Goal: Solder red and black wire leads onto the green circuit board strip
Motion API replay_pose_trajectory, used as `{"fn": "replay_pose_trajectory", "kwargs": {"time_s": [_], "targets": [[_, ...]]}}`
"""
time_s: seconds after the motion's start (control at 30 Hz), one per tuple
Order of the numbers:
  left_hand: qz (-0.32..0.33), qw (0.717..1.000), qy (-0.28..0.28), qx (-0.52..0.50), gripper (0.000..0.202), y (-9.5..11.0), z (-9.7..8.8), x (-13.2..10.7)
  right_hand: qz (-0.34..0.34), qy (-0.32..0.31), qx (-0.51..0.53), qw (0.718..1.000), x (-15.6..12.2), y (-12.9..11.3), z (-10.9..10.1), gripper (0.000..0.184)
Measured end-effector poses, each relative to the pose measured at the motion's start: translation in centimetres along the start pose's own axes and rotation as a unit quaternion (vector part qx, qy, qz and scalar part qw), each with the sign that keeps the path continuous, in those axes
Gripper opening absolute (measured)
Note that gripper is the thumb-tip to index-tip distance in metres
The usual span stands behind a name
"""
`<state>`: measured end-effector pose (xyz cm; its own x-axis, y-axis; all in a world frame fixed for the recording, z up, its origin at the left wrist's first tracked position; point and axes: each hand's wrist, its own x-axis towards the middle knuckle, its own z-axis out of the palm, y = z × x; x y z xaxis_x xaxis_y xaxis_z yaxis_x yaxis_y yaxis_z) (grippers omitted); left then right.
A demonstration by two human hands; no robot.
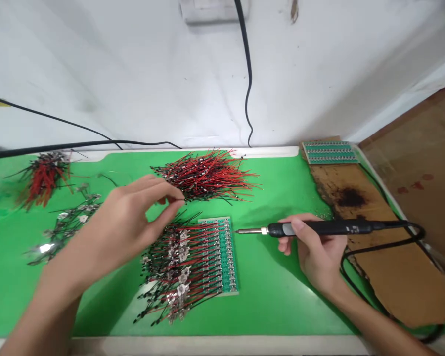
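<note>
My left hand (133, 212) is closed in a pinch at the near edge of a pile of red and black wires (207, 175). A thin dark strand, apparently a wire, shows between thumb and forefinger. Below it lies a green circuit board panel (228, 257), with rows of red and black wires reaching left from its pads. Small silvery pieces (183, 272) lie among those wires. Wrapped around a black soldering iron (319, 228) is my right hand (319, 247). The iron points left, its metal tip just right of the panel's upper right edge; contact cannot be made out.
A second circuit board panel (332, 152) rests on scorched cardboard (393, 277) at the right. Another red and black wire bundle (46, 180) and loose wired silvery parts (72, 220) lie left on the green mat (274, 306). The iron's black cord (411, 242) loops over the cardboard.
</note>
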<state>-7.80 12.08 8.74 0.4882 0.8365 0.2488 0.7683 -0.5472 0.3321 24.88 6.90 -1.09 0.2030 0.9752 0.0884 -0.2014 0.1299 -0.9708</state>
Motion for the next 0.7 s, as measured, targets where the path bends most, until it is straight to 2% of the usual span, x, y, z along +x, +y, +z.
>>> {"fn": "replay_pose_trajectory", "kwargs": {"time_s": [0.13,0.2,0.4,0.7], "targets": [[-0.012,0.996,-0.088,-0.006,0.021,-1.0,0.4,-2.9,-0.008,-0.004,0.002,1.0,-0.1,-0.1,0.2,0.019],[-0.024,0.994,-0.105,-0.007,0.022,-0.9,1.2,-4.5,-0.01,-0.008,0.0,1.0,-0.1,-0.2,0.3,0.02],[-0.054,0.996,-0.066,-0.005,0.022,0.5,2.5,-7.3,-0.012,-0.005,-0.003,1.0,0.1,-0.1,0.4,0.019],[-0.037,0.999,0.0,0.022,0.02,1.7,3.2,-7.7,-0.016,0.007,-0.001,1.0,0.1,-0.2,0.1,0.018]]}}
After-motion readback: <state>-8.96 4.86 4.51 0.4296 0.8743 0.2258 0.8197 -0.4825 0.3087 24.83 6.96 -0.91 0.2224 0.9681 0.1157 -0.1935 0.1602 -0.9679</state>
